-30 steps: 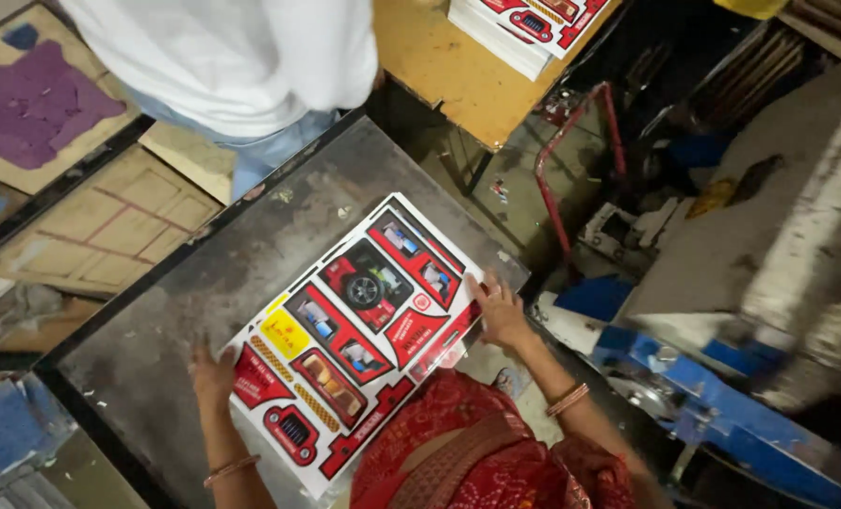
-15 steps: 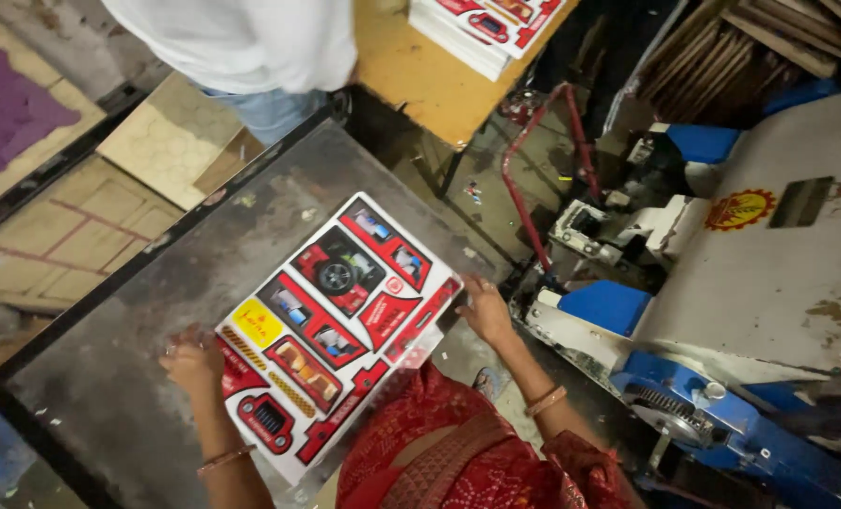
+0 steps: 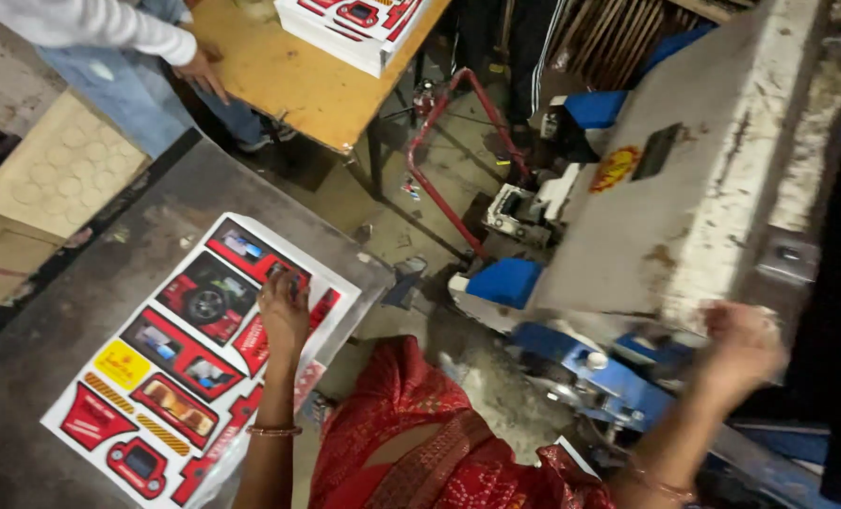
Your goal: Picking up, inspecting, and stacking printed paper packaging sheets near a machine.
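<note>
A printed cardboard sheet (image 3: 185, 358), white with red, black and yellow toy-car panels, lies flat on a grey metal table (image 3: 81, 283), reaching its right edge. My left hand (image 3: 284, 311) rests palm down on the sheet's right part, fingers spread over a red panel. My right hand (image 3: 743, 349) is out to the right, raised in front of the grey body of a large machine (image 3: 703, 188). It is blurred, and I cannot tell whether it holds or touches anything. My red garment fills the bottom middle.
A wooden table (image 3: 288, 85) at the top carries a stack of the same printed sheets (image 3: 345, 24). Another person in a white sleeve and jeans rests a hand (image 3: 199, 71) on it. A red pipe frame (image 3: 439, 170) and blue machine parts (image 3: 505, 283) stand between table and machine. Tan boards (image 3: 53, 170) lie at the left.
The view has swung right toward the machine. My right hand left the sheet's right edge and moved out to the machine. My left hand shifted from the sheet's left edge to its right part.
</note>
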